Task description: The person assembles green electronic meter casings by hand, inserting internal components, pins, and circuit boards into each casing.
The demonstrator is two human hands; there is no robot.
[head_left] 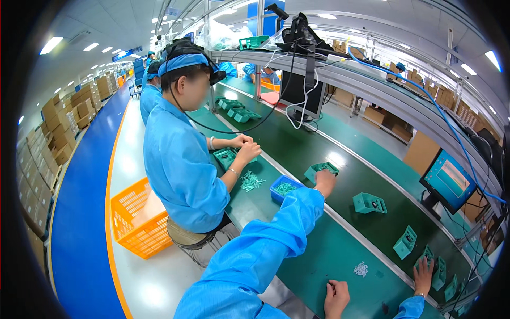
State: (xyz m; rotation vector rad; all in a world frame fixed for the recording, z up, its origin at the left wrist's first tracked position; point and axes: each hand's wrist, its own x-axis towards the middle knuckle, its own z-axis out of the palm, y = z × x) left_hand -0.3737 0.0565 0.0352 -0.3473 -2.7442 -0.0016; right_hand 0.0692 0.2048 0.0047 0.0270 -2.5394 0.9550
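Green tray (310,174) on the dark belt (297,150), just beyond a blue bin (277,195) of green sticks (285,189); left hand (325,182) at tray, fingers bent down into it, grip hidden, cannot tell. Right hand (336,299) at lower edge, fingers curled; contents cannot tell. Pale parts (360,269) heaped near. Another hand (423,276), spread, over trays farther right, owner unclear. Lit monitor (449,181): writing too small to read

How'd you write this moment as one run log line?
Left hand: at green tray; grip: unclear; nearby: blue bin; inside bin: green pieces
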